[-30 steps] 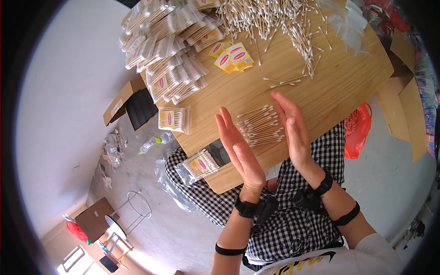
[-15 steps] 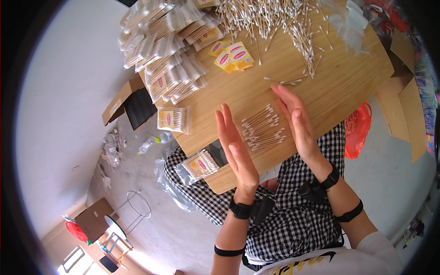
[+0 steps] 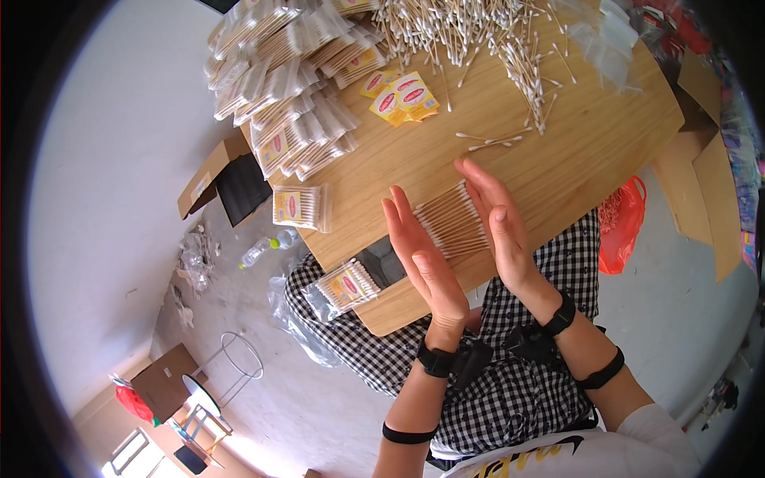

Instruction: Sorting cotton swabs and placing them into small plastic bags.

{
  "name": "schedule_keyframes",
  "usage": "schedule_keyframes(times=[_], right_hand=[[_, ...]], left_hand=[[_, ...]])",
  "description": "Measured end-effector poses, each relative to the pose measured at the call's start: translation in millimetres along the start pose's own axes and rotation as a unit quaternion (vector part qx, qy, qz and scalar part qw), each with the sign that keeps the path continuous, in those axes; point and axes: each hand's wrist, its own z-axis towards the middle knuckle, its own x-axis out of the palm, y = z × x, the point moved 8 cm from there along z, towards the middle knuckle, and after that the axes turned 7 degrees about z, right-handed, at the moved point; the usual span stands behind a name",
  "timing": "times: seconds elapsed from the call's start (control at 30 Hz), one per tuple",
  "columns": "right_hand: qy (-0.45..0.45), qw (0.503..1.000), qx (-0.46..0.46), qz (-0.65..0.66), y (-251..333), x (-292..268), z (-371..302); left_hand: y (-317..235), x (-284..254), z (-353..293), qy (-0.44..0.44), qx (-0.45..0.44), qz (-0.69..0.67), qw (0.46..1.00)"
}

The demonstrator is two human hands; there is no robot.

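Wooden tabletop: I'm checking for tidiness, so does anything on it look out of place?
Yes: a few stray cotton swabs lie askew between the loose swab heap and the aligned row flanked by the left hand and right hand, seemingly part of neither.

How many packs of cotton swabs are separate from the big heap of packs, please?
2: one pack just below the heap, at the left edge of the table; another pack near the lower left corner, left of the left hand. More may be hidden beneath.

2 hands (image 3: 429, 267) (image 3: 512, 243) facing inward, fingers (image 3: 405, 223) extended.
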Motion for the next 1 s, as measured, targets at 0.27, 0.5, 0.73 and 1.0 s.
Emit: schedule_keyframes(times=[0.27, 0.5, 0.73, 1.0], right_hand=[[0.106, 0.936, -0.07, -0.327, 26, -7, -9], [0.119, 0.91, -0.059, -0.392, 26, -13, -2], [0.028, 0.924, -0.071, -0.375, 33, -40, -4], [-0.026, 0.928, -0.062, -0.366, 35, -51, -9]], left_hand=[[-23, -29, -5, -0.008, 0.028, 0.068, 0.997], [-21, -3, -27, 0.207, 0.125, 0.464, 0.852], [-9, 30, -27, 0.266, 0.167, 0.646, 0.696], [1, 39, 2, 0.261, 0.203, 0.695, 0.638]])
